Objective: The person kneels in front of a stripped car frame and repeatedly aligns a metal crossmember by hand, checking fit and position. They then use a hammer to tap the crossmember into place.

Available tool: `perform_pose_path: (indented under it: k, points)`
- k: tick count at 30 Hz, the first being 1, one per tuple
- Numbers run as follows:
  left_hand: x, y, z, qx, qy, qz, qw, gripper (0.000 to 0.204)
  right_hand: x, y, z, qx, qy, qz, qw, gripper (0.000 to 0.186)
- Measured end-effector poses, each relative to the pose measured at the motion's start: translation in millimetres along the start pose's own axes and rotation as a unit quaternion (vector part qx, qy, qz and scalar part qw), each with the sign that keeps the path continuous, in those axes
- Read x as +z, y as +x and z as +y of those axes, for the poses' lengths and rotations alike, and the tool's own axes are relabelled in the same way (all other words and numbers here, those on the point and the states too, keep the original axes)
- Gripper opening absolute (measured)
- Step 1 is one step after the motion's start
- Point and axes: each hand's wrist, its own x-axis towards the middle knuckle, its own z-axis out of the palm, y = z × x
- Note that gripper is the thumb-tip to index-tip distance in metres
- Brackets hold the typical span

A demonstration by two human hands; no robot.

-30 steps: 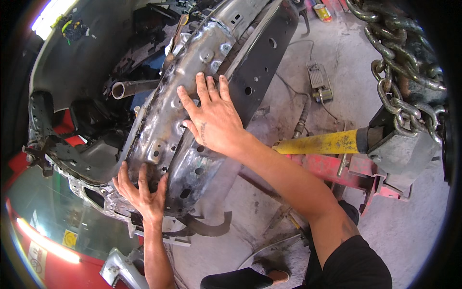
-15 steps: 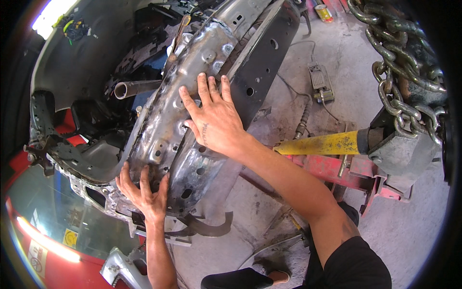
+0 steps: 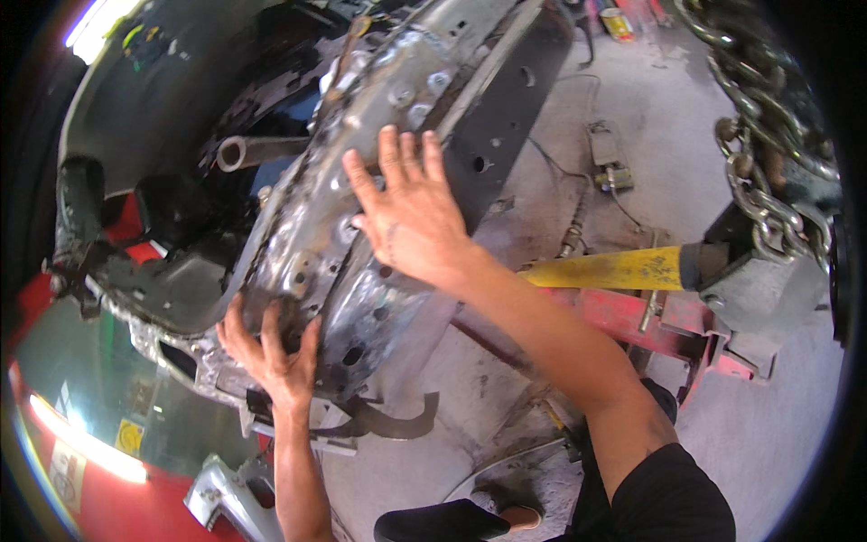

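The right hand's [image 3: 411,217] fingers lie spread and nearly flat, seemingly on the bare metal panel [image 3: 302,239], clasping nothing; the left hand's [image 3: 271,357] are arched, tips at the panel's near end, thumb apart, also not clenched. From my remote view, I take the wide spread as steadying or feeling that surface at two spots. The panel sits left of the yellow tube [image 3: 610,268], its long axis slanting from lower left to upper right, far end pointing away from the wearer. Up and left of the tube, the dark perforated beam [image 3: 501,117] runs nearly parallel. I see the red frame [image 3: 614,316] just below the tube, perhaps bearing load.
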Motion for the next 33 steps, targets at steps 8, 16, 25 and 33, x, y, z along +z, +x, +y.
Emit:
perform_pose_path:
  k: [8, 16, 25, 33]
  points:
    - [4, -4, 1, -0.043, -0.003, -0.025, 0.999, 0.085, -2, 2, 1, -0.007, -0.085, -0.016, 0.996, 0.071]
    - [-50, -55, -3, -0.13, -0.081, -0.02, 0.988, 0.067, 5, 0, -1, -0.027, -0.136, 0.0, 0.99, 0.069]
    - [-75, -59, -59, -0.342, -0.093, 0.0, 0.935, 0.064, 7, -1, 7, -0.031, -0.143, 0.001, 0.989, 0.069]
    - [-58, -68, -92, -0.443, -0.214, 0.011, 0.87, 0.041, 9, 0, 1, -0.042, -0.145, 0.013, 0.988, 0.072]
